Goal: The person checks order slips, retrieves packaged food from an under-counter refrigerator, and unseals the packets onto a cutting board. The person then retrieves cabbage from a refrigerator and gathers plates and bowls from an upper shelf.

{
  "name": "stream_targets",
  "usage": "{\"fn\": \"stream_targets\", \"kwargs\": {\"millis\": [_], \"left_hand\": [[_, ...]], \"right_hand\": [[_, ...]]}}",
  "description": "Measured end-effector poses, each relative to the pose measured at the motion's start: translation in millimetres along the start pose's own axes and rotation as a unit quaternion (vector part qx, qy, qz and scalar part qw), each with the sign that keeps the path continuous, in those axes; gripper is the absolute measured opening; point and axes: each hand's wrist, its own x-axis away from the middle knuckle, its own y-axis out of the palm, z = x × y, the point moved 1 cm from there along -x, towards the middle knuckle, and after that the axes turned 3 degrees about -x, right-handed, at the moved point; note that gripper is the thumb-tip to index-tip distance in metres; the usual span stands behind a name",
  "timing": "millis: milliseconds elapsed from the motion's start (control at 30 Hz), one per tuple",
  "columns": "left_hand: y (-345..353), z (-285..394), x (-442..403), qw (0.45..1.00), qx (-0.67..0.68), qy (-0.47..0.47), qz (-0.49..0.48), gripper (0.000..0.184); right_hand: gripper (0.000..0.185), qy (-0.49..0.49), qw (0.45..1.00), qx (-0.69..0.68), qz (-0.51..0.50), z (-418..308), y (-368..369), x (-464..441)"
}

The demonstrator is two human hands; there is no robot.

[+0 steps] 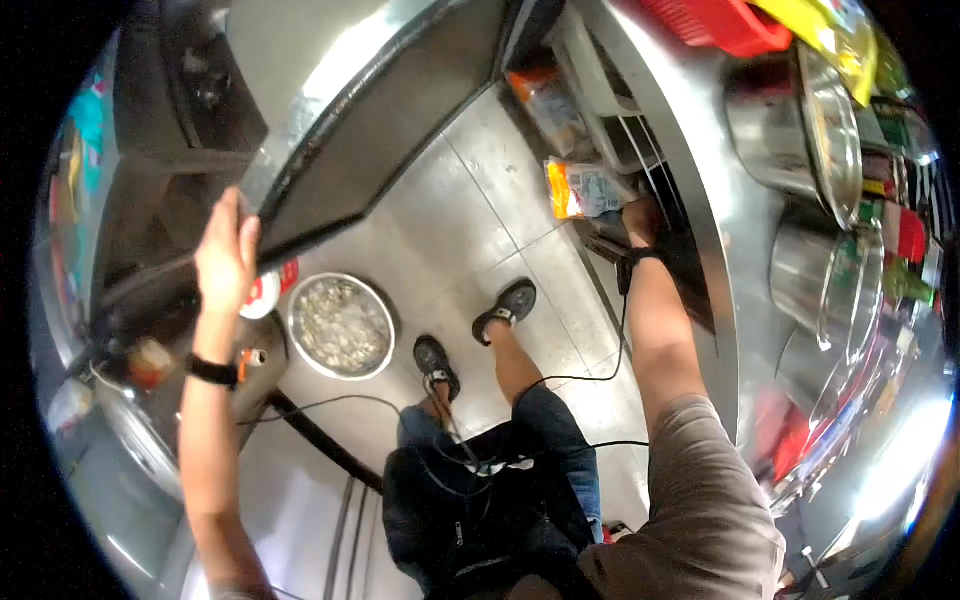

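My left hand [228, 255] is at the outer edge of an open fridge door [400, 110], its fingers stretched out against the edge and the thumb apart. On the other side, my right hand [643, 220] reaches into the open under-counter fridge [685, 255]. It is closed at the end of an orange and clear plastic packet [590, 190], and its fingertips are hidden. The packet sticks out at the front of the fridge, beside a wire shelf [640, 145]. Another orange and clear packet [548, 100] lies farther back by pale containers [590, 65].
A metal bowl of pale, wet pieces [342, 325] stands on the tiled floor, left of my feet. Steel pots [790, 130] and a red basket [720, 25] are on the counter at right. A black cable [575, 378] hangs across my legs.
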Motion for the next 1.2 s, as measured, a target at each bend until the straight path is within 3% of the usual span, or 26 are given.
{"fn": "stream_targets", "kwargs": {"millis": [33,67,100,133,167,233,267,333,367,400,533,600,700,767,800,833,867,900,933,967,1033,1100,1133,1200], "left_hand": [[0,7,3,1.000,0.000,-0.005,-0.003,0.041],[0,15,8,1.000,0.001,-0.011,-0.007,0.040],[-5,28,12,1.000,0.000,-0.009,0.007,0.040],[-11,41,17,0.999,-0.004,-0.048,-0.013,0.040],[-13,48,21,0.999,0.014,-0.042,-0.001,0.041],[-13,61,37,0.998,0.044,-0.035,0.008,0.043],[-12,67,39,0.998,0.057,-0.028,0.010,0.044],[-10,78,48,0.996,0.064,-0.051,-0.025,0.044],[-14,85,55,0.995,0.078,-0.059,-0.033,0.044],[-19,90,61,0.993,0.086,-0.064,-0.038,0.043],[-28,117,79,0.985,0.113,-0.106,-0.081,0.047],[-5,117,85,0.986,0.130,-0.063,-0.087,0.048],[23,130,94,0.988,0.151,-0.019,-0.023,0.046],[20,146,97,0.941,0.334,0.030,-0.051,0.044],[47,150,95,0.963,0.242,0.119,0.024,0.041],[78,148,87,0.969,0.204,0.124,-0.059,0.038],[53,171,90,0.922,0.353,0.059,-0.149,0.038],[106,174,87,0.885,0.444,0.107,-0.095,0.039],[73,207,90,0.874,0.416,-0.020,-0.249,0.047],[-19,261,118,0.810,0.412,-0.187,-0.372,0.054],[-4,289,125,0.735,0.494,-0.067,-0.460,0.058],[39,295,106,0.649,0.512,0.055,-0.560,0.053],[17,320,120,0.610,0.483,0.137,-0.612,0.049],[-15,374,161,0.558,0.454,0.236,-0.654,0.051]], "right_hand": [[0.026,-0.133,0.982,0.080,0.104,15,6,-3],[0.025,-0.260,0.930,0.159,0.206,26,7,-4],[0.025,-0.239,0.946,0.201,0.090,9,-19,21],[0.024,-0.262,0.960,0.075,0.065,-7,-32,62],[0.025,-0.271,0.958,0.093,-0.032,-28,-54,109],[0.021,-0.395,0.916,0.061,-0.038,-37,-76,178],[0.020,-0.362,0.924,0.126,-0.006,-33,-70,195],[0.014,-0.435,0.899,0.053,-0.027,-21,-106,279],[0.009,-0.360,0.925,0.021,-0.118,-9,-125,312],[0.017,-0.263,0.946,-0.018,-0.190,2,-157,364],[0.017,-0.242,0.931,-0.099,-0.254,125,-255,486],[0.017,-0.276,0.925,-0.151,-0.215,214,-281,534],[0.018,-0.106,0.942,-0.283,-0.149,314,-306,622],[0.017,-0.067,0.939,-0.323,-0.096,361,-308,666],[0.015,-0.045,0.923,-0.378,-0.048,381,-307,681],[0.013,-0.016,0.900,-0.435,0.009,399,-304,698],[0.005,0.027,0.840,-0.539,0.052,406,-301,715],[0.011,0.039,0.814,-0.572,0.094,405,-309,733],[0.024,-0.002,0.729,-0.680,0.074,406,-316,745],[0.034,-0.026,0.694,-0.714,0.084,428,-317,746],[0.045,-0.119,0.602,-0.787,0.067,446,-335,768],[0.048,-0.144,0.570,-0.802,0.099,408,-298,754],[0.051,-0.185,0.539,-0.815,0.104,409,-294,751],[0.061,-0.216,0.527,-0.812,0.125,410,-281,745]]}}
